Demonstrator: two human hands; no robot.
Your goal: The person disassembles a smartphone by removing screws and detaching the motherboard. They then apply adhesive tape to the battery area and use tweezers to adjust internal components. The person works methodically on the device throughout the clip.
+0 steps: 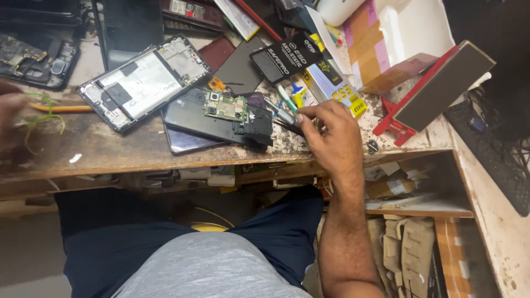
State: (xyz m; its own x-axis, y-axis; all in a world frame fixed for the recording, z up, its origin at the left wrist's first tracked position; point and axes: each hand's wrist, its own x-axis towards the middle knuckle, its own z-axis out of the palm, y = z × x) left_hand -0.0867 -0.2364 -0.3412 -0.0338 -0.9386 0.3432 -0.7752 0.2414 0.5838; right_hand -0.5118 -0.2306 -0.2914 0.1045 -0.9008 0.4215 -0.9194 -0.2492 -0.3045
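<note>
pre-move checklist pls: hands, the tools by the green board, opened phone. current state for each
1. Right hand on the tools at the bench edge: ok, fingers on them.
2. Firm hold on the tools: cannot tell, fingers hide it.
3. Green circuit board lying flat on the dark phone back: ok.
4. Opened phone clear of the right hand: ok, apart.
5. Left hand in view: not ok, blurred and cut off at the frame edge.
6. Left hand near green wires; contact: cannot tell.
</note>
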